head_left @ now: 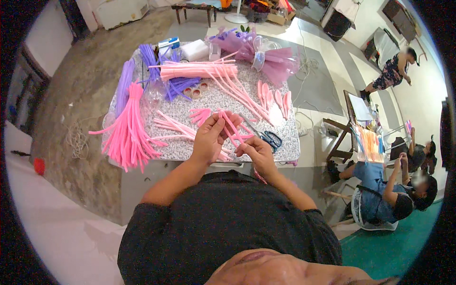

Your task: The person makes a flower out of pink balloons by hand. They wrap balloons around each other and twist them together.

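Above the near edge of the speckled table (pixel 292 151), both my hands hold one bent pink pipe cleaner (pixel 230 129). My left hand (pixel 212 135) pinches its upper end between thumb and fingers. Lower and to the right, my right hand (pixel 257 153) grips the other part, its fingers closed. The stem forms a narrow loop between them. Scissors (pixel 271 139) with dark blue handles lie just beyond my right hand. Folded pink pipe-cleaner pieces (pixel 199 115) rest beyond my left hand, and loose light pink stems (pixel 173 124) lie to its left.
A hot-pink pipe-cleaner bundle (pixel 132 124) overhangs the table's left edge. Farther back are a light pink bundle (pixel 197 71), purple stems (pixel 124 85), tape rolls (pixel 195 90) and purple mesh (pixel 280 67). Looped pink pieces (pixel 269 99) lie right. A seated person (pixel 380 190) works at another table (pixel 352 114).
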`<state>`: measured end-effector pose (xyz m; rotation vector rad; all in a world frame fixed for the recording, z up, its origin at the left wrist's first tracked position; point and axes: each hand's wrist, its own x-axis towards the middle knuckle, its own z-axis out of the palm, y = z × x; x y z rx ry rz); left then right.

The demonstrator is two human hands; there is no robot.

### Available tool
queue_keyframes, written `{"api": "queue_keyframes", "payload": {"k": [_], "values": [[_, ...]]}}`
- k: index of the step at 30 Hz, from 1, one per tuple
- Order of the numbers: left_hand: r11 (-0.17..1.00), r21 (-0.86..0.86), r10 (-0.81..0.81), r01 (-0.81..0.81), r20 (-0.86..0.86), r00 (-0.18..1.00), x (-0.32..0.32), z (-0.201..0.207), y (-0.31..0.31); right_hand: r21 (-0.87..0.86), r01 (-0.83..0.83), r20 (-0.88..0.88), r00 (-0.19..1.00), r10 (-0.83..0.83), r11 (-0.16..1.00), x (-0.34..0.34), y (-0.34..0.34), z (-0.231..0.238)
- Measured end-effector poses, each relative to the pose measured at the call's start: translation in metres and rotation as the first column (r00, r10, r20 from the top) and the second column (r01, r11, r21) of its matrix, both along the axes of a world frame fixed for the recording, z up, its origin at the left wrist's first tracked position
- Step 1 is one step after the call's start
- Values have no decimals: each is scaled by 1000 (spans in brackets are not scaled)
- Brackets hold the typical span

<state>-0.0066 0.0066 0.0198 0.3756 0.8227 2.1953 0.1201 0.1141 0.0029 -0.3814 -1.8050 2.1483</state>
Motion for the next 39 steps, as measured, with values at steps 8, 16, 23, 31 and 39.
{"api": "queue_keyframes", "payload": {"k": [8,16,23,31,39], "values": [[999,-37,-7,6,-15,1000,-1,-3,-2,57,-39,29,999,37,998,-2,-1,-2],[995,-66,76,-76,4,997,-3,-10,-2,85,-54,57,997,49,995,-2,-4,-5],[991,-70,121,-116,65,990,-8,-10,-5,426,-224,127,974,187,877,-1,-5,-3],[980,-116,174,-161,107,979,-9,-2,-8,510,-228,66,972,227,829,-2,-6,-6],[948,17,315,-318,95,944,-16,3,-8,542,-49,-154,975,157,839,0,-1,-10]]}}
